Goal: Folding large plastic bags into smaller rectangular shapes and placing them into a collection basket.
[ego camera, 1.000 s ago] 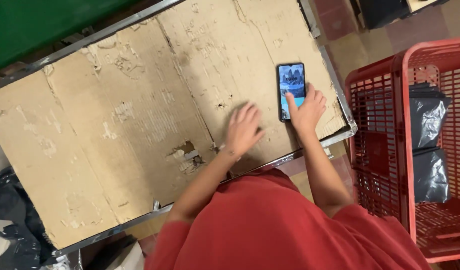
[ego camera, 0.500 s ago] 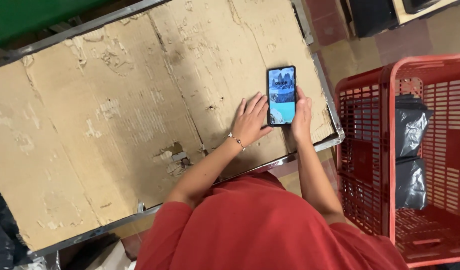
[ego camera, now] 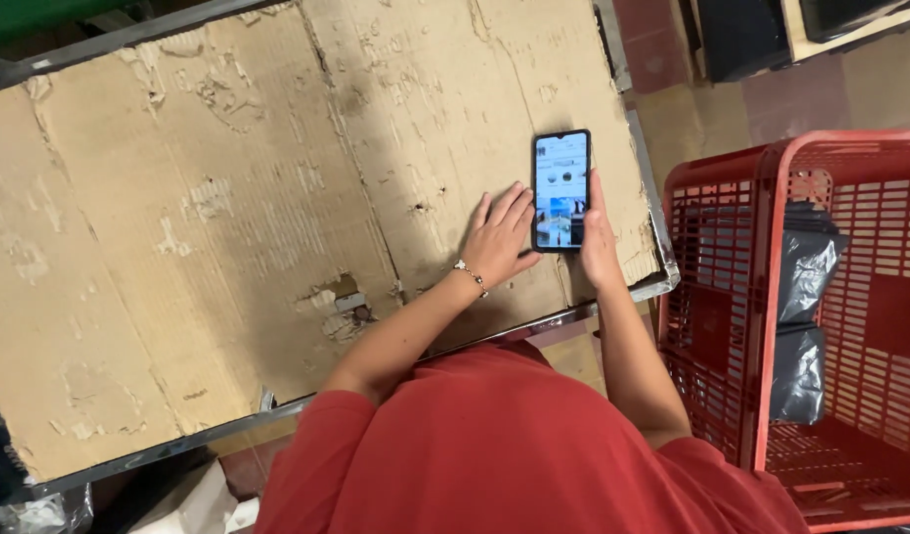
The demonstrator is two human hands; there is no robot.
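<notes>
A smartphone (ego camera: 562, 190) is shown lying flat, screen up and lit, on a worn sheet of cardboard (ego camera: 227, 227); it is flanked by both hands. The right hand (ego camera: 599, 242) is laid along the phone's right edge, fingers extended against its side and touching it; nothing is enclosed in this hand, and no closed grasp is seen. The left hand (ego camera: 499, 237) is placed palm down on the cardboard just beside the phone's left edge, fingers spread and straight, the thumb pointed toward the phone's lower corner; it is open and nothing is held in it. A thin bracelet (ego camera: 471, 278) is worn at the left wrist. The phone is located near the right end of the cardboard, close to the near edge. The cardboard, torn and peeled in patches, is spread over a table with a metal rim (ego camera: 613, 305). Both forearms are extended from a red shirt (ego camera: 514, 445) in the foreground. To the right of the table, standing on the floor, a red plastic crate (ego camera: 761, 326) with slotted walls is seen; dark plastic bags (ego camera: 801, 307) are contained in it.
</notes>
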